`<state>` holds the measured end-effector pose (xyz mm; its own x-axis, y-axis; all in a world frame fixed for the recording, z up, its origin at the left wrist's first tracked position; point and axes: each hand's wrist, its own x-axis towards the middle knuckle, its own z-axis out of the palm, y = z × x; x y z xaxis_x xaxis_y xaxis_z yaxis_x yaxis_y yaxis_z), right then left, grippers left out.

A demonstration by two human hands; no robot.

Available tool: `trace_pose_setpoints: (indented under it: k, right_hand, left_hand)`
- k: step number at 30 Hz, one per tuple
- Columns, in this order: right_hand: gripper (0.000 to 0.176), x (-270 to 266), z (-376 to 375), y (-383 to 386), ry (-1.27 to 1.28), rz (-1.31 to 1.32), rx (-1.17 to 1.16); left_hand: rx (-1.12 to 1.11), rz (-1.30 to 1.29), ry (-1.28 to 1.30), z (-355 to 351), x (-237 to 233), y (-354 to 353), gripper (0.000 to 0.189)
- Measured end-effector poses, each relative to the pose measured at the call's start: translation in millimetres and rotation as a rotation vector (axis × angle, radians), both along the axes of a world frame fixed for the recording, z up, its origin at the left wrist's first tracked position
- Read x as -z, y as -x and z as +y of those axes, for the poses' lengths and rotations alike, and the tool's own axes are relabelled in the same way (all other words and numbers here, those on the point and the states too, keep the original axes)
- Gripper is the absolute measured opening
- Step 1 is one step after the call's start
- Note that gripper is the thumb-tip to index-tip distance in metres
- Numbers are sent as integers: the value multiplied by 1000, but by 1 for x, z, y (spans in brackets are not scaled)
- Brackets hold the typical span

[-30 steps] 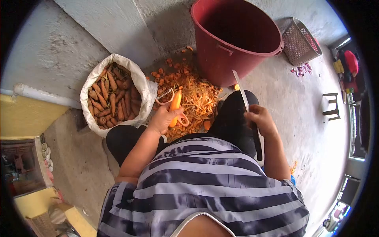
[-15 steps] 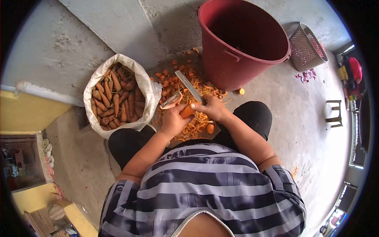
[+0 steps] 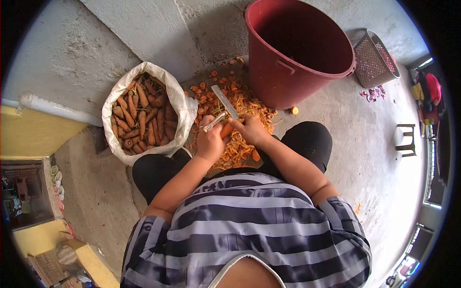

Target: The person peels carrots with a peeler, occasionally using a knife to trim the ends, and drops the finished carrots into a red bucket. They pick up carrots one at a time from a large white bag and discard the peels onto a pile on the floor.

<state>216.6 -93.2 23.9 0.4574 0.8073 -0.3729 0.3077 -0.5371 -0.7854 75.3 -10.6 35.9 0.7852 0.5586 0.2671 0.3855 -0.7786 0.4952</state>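
My left hand (image 3: pixel 211 142) is closed around a peeled orange carrot (image 3: pixel 227 131), and a metal peeler (image 3: pixel 214 123) juts out from its fingers. My right hand (image 3: pixel 253 129) grips a knife (image 3: pixel 224 101), whose broad blade points away from me, up and to the left. The right thumb lies against the carrot's end or close to it. Beneath both hands spreads a heap of carrot peelings (image 3: pixel 236 154), with cut orange pieces (image 3: pixel 235 88) toward its far side. An open white sack (image 3: pixel 184 109) of unpeeled carrots (image 3: pixel 142 122) stands left of my hands.
A large dark red bucket (image 3: pixel 271 79) stands beyond the peelings, near the wall (image 3: pixel 144 31). Farther right are a perforated grey basket (image 3: pixel 372 65) and a small dark stool (image 3: pixel 406 140). A carrot slice (image 3: pixel 294 110) lies on the concrete floor by the bucket. My knees flank the heap.
The peeler has tilted in my left hand, and the peel strip seen by it no longer shows there. Both hands have shifted slightly, the right one a little left with the knife.
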Motion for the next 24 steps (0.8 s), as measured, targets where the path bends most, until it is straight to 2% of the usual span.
trace_pose_setpoints:
  k: [2, 4, 5, 7, 8, 9, 10, 12, 15, 18, 21, 24]
  right_hand:
    - [81, 13, 1, -5, 28, -29, 55]
    - [82, 12, -2, -10, 40, -202, 50]
    - [82, 10, -3, -13, 43, -289, 47]
    - [86, 1, -7, -7, -73, -314, -3]
    - [85, -5, -9, 0, -112, -362, -39]
    - [85, -13, -10, 4, -150, -409, -73]
    - [102, -22, -8, 9, -67, -414, -123]
    - [102, -28, -9, 9, -126, -430, -174]
    - [97, -39, -11, 10, -159, -504, -203]
    - [92, -35, -12, 14, -215, -587, -189]
    - [87, -32, -8, 16, -205, -574, -176]
    - [86, -28, -7, 16, -240, -585, -148]
  left_hand:
    - [-108, 174, 276, 5, 4, -4, 25]
    - [-218, 260, 592, 22, 14, -6, 32]
    - [-223, -194, 963, 29, 45, -4, 38]
    - [-436, -124, 1493, 38, 30, -5, 42]
    - [-455, -120, 1649, 36, 16, -5, 42]
    - [-429, -164, 1708, 35, 21, -5, 40]
    - [-401, -208, 1767, 35, 31, -5, 38]
    - [-279, -309, 1852, 29, 31, -7, 35]
    - [-334, -284, 1989, 23, 19, -6, 35]
    - [-321, -379, 2014, 20, 25, -13, 35]
    - [-217, -239, 2057, 25, 23, -7, 34]
    - [-373, -219, 1996, 18, 19, -16, 39]
